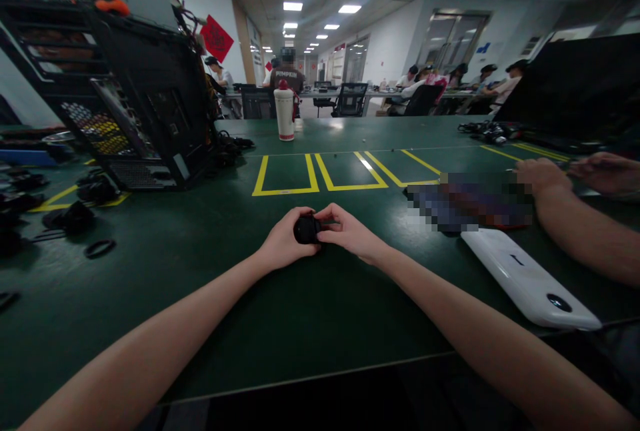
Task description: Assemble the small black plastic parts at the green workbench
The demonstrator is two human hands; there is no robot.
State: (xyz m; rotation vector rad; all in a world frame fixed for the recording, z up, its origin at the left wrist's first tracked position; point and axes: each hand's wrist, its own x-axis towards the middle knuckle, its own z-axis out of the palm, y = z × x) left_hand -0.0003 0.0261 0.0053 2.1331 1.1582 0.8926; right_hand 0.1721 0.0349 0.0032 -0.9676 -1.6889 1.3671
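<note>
Over the green table, my left hand grips a black part, probably round, while my right hand pinches its right side.

Black object, centre: partly hidden by left hand and right hand, details too dark to tell. Pixelated item, right of centre: unrecognisable. Co-worker's forearm, right: cut off by edge.

"PUMPKIN" lettering on back of dark shirt.
</note>
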